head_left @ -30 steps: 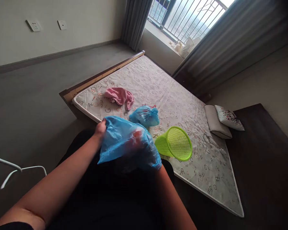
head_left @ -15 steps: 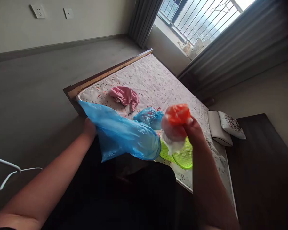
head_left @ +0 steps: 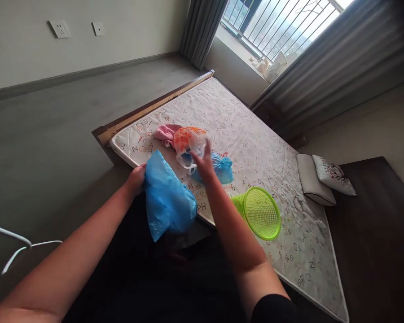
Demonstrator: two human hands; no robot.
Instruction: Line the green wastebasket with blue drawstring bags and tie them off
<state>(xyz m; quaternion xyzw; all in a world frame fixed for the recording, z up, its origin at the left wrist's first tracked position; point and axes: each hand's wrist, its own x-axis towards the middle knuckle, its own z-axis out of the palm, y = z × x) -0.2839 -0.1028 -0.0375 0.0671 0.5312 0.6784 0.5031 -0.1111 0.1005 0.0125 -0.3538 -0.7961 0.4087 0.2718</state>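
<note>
- While the left hand [head_left: 137, 179] pinches the blue bag [head_left: 170, 193] by its side edge, the right hand [head_left: 204, 161] is at the orange-and-white bag [head_left: 190, 140], thumb and fingers apart; can't tell if it grips the plastic.
- Blue bag: in front of the lap, at the mattress's near edge, drooping to a point at the bottom.
- Orange-and-white bag: over the mattress [head_left: 249, 143], well inside the near edge; overlaps the pink cloth [head_left: 166, 133] in view. Contact with mattress unclear.
- Tied blue bag [head_left: 225, 174]: on the mattress, just beyond the right wrist, partly hidden by it. Tight spot.
- Green basket [head_left: 267, 211]: tilted, mouth toward the camera, near the front edge, right of the right forearm. Strip of mattress between it and tied bag.
- Most room: patterned mattress past the bags, up to the far edge below the window [head_left: 276, 31].
- Left limit: wooden bed frame [head_left: 155, 107], then grey floor [head_left: 70, 103].
- Right limit: two pillows [head_left: 326, 179] by the dark headboard [head_left: 384, 206].
</note>
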